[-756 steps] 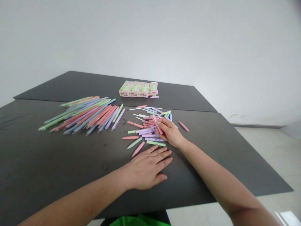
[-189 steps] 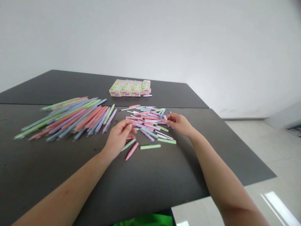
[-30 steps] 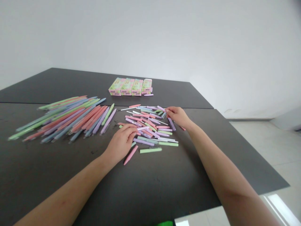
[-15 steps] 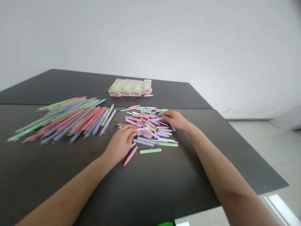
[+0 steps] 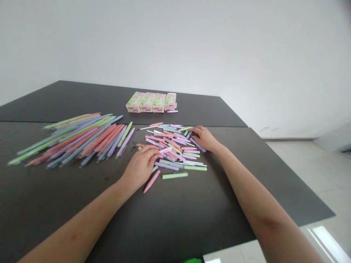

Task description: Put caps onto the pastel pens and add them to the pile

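Note:
My left hand (image 5: 141, 164) is closed on a purple pen part (image 5: 166, 149) with a clear, shiny end that points right over the pile. Beneath it lies a loose heap of pen parts (image 5: 175, 141) in pink, purple, green and blue, with white refills (image 5: 193, 163) among them. At the heap's far right edge, my right hand (image 5: 205, 138) has its fingers and thumb apart around nothing visible. Its fingertips are by a green piece (image 5: 187, 128), and a purple piece (image 5: 197, 143) lies below the palm. A pink barrel (image 5: 151, 181) and a green clip piece (image 5: 174, 175) lie nearest me.
To the left spreads a big pile of whole coloured pens (image 5: 79, 140). Several pink-and-green boxes (image 5: 146, 102) stand side by side at the back, a purple piece (image 5: 172, 111) beside them. The dark table (image 5: 170, 223) has a seam across it and ends at the right.
My right hand has shifted slightly right, and its thumb and fingers have parted. My left hand stays put, with the purple pen part still in its fingers.

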The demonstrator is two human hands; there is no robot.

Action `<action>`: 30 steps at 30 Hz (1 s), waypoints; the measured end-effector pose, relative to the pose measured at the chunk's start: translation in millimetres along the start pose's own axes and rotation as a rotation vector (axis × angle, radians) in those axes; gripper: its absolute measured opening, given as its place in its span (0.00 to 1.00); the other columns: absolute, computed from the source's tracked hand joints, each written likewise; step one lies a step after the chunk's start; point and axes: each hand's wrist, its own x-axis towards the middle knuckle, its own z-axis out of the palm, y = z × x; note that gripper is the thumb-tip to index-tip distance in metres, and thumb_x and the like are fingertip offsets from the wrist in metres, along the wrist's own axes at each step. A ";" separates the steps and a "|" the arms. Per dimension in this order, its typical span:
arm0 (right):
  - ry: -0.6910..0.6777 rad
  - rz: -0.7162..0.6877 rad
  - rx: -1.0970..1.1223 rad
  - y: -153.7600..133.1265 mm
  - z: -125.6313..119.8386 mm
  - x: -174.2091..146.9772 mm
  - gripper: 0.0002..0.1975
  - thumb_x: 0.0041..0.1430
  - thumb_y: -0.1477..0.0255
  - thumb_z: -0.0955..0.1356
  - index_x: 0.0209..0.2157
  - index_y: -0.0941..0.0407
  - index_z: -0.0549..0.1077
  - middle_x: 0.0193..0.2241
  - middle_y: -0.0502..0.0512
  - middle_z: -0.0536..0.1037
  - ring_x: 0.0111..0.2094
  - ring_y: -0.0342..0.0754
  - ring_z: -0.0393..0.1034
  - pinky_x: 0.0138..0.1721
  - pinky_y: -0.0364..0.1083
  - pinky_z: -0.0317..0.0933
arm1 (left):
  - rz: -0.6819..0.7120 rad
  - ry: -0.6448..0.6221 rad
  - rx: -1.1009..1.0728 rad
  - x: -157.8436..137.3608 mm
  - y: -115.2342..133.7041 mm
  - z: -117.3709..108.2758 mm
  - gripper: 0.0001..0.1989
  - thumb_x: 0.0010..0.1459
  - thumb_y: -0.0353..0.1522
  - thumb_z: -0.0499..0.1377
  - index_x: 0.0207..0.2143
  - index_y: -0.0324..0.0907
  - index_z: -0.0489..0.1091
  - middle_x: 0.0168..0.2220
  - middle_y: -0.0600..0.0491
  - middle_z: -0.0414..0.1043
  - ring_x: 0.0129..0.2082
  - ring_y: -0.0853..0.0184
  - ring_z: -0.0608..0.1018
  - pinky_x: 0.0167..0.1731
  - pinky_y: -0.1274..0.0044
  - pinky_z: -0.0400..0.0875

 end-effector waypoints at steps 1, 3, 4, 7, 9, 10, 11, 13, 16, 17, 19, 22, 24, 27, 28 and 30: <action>0.006 0.001 -0.012 0.2 0.9 0.0 0.19 0.56 0.78 0.65 0.49 0.59 0.75 0.46 0.64 0.75 0.49 0.54 0.68 0.55 0.51 0.58 | 0.000 0.000 0.001 0.0 -0.1 0.2 0.13 0.63 0.29 0.49 0.37 0.39 0.74 0.46 0.47 0.74 0.46 0.60 0.75 0.49 0.66 0.69; 0.016 -0.006 -0.028 1.1 1.3 -0.2 0.17 0.56 0.77 0.66 0.47 0.57 0.77 0.44 0.63 0.74 0.48 0.54 0.68 0.54 0.52 0.59 | 0.002 0.000 0.002 0.1 -0.5 0.5 0.13 0.63 0.29 0.49 0.37 0.39 0.74 0.46 0.47 0.74 0.46 0.60 0.75 0.49 0.65 0.69; 0.017 -0.020 -0.030 1.6 1.1 -0.5 0.15 0.55 0.76 0.67 0.45 0.57 0.77 0.44 0.63 0.73 0.48 0.54 0.67 0.54 0.52 0.59 | 0.005 -0.002 0.002 0.1 -0.7 0.7 0.13 0.63 0.29 0.49 0.37 0.39 0.74 0.46 0.47 0.74 0.46 0.60 0.75 0.49 0.66 0.69; 0.013 -0.097 -0.020 2.2 -1.2 -1.2 0.11 0.55 0.76 0.68 0.40 0.56 0.78 0.45 0.62 0.72 0.48 0.55 0.66 0.54 0.54 0.57 | 0.013 -0.003 0.004 0.0 -1.5 1.1 0.13 0.63 0.29 0.49 0.37 0.39 0.74 0.46 0.47 0.74 0.46 0.61 0.75 0.50 0.67 0.69; 0.008 -0.160 0.031 1.0 -4.8 -1.2 0.08 0.56 0.76 0.68 0.37 0.56 0.77 0.45 0.61 0.72 0.48 0.54 0.67 0.54 0.55 0.56 | 0.015 -0.004 0.005 -0.2 -2.1 1.4 0.13 0.63 0.29 0.50 0.37 0.39 0.74 0.46 0.47 0.74 0.46 0.61 0.75 0.50 0.67 0.69; 0.013 -0.185 0.079 -0.5 -7.4 -1.3 0.07 0.57 0.76 0.67 0.37 0.56 0.77 0.45 0.61 0.73 0.48 0.54 0.67 0.54 0.55 0.56 | 0.014 -0.003 0.006 -0.2 -2.4 1.6 0.12 0.63 0.28 0.50 0.37 0.40 0.74 0.45 0.47 0.74 0.46 0.61 0.75 0.50 0.67 0.69; 0.020 -0.201 0.141 -2.5 -10.5 -1.4 0.07 0.58 0.76 0.67 0.37 0.56 0.76 0.44 0.60 0.74 0.48 0.53 0.67 0.53 0.54 0.57 | 0.013 -0.002 0.006 -0.3 -2.7 1.7 0.12 0.63 0.28 0.50 0.37 0.40 0.74 0.46 0.48 0.74 0.46 0.62 0.75 0.50 0.68 0.69; 0.037 -0.195 0.294 -8.7 -17.4 -2.0 0.06 0.59 0.73 0.67 0.38 0.56 0.75 0.43 0.59 0.75 0.45 0.51 0.68 0.51 0.52 0.59 | 0.013 0.000 0.005 -0.3 -3.2 2.1 0.12 0.63 0.28 0.50 0.38 0.40 0.74 0.46 0.48 0.74 0.47 0.62 0.75 0.49 0.68 0.69; 0.036 -0.114 0.578 -22.6 -26.7 -4.2 0.10 0.59 0.66 0.68 0.40 0.55 0.74 0.42 0.56 0.76 0.40 0.48 0.70 0.44 0.49 0.63 | 0.010 0.000 0.007 -0.1 -2.9 2.3 0.12 0.62 0.28 0.50 0.38 0.40 0.74 0.46 0.48 0.74 0.47 0.61 0.75 0.49 0.68 0.69; 0.025 -0.094 0.687 -28.2 -29.0 -5.0 0.11 0.59 0.64 0.69 0.41 0.55 0.73 0.41 0.55 0.77 0.39 0.48 0.70 0.42 0.48 0.63 | 0.009 -0.001 0.008 -0.1 -2.6 2.1 0.12 0.62 0.28 0.50 0.38 0.40 0.74 0.46 0.48 0.74 0.47 0.61 0.75 0.49 0.67 0.69; -0.005 -0.086 0.900 -39.7 -32.4 -6.4 0.13 0.58 0.61 0.70 0.40 0.55 0.72 0.38 0.54 0.77 0.38 0.47 0.70 0.41 0.47 0.64 | 0.007 -0.003 0.006 -0.3 -1.7 1.7 0.12 0.62 0.28 0.50 0.38 0.40 0.74 0.46 0.48 0.74 0.46 0.61 0.75 0.49 0.67 0.69; -0.053 -0.138 1.117 -55.2 -36.1 -7.5 0.14 0.57 0.61 0.71 0.40 0.55 0.71 0.35 0.53 0.77 0.38 0.45 0.71 0.42 0.46 0.64 | 0.003 -0.001 0.005 -0.8 -0.6 1.1 0.13 0.62 0.28 0.50 0.37 0.40 0.74 0.46 0.48 0.74 0.46 0.61 0.75 0.49 0.67 0.69; -0.071 -0.179 1.169 -62.6 -38.4 -8.0 0.14 0.57 0.62 0.71 0.41 0.55 0.70 0.35 0.53 0.77 0.35 0.43 0.70 0.39 0.44 0.64 | 0.003 -0.003 0.006 -1.0 -0.5 0.9 0.13 0.62 0.28 0.49 0.37 0.40 0.74 0.46 0.48 0.74 0.47 0.61 0.75 0.49 0.67 0.69; -0.091 -0.188 1.183 -68.6 -41.4 -9.0 0.15 0.58 0.63 0.70 0.45 0.54 0.70 0.37 0.53 0.77 0.26 0.39 0.65 0.27 0.41 0.61 | 0.000 -0.008 0.004 -0.8 -0.4 0.6 0.13 0.63 0.28 0.49 0.37 0.41 0.74 0.46 0.48 0.74 0.46 0.62 0.75 0.49 0.68 0.69; -0.106 -0.175 1.186 -69.5 -42.1 -9.4 0.15 0.58 0.63 0.70 0.45 0.54 0.71 0.36 0.52 0.77 0.24 0.38 0.63 0.25 0.40 0.60 | -0.001 -0.010 0.003 -0.6 -0.2 0.4 0.13 0.62 0.28 0.49 0.37 0.41 0.74 0.46 0.48 0.74 0.46 0.62 0.75 0.50 0.67 0.69; -0.132 -0.151 1.193 -69.8 -42.8 -10.0 0.13 0.59 0.64 0.69 0.43 0.54 0.72 0.32 0.51 0.76 0.23 0.39 0.63 0.24 0.40 0.60 | -0.003 -0.011 0.003 -0.3 0.3 -0.2 0.13 0.62 0.28 0.49 0.37 0.41 0.74 0.46 0.48 0.74 0.46 0.62 0.75 0.49 0.67 0.70</action>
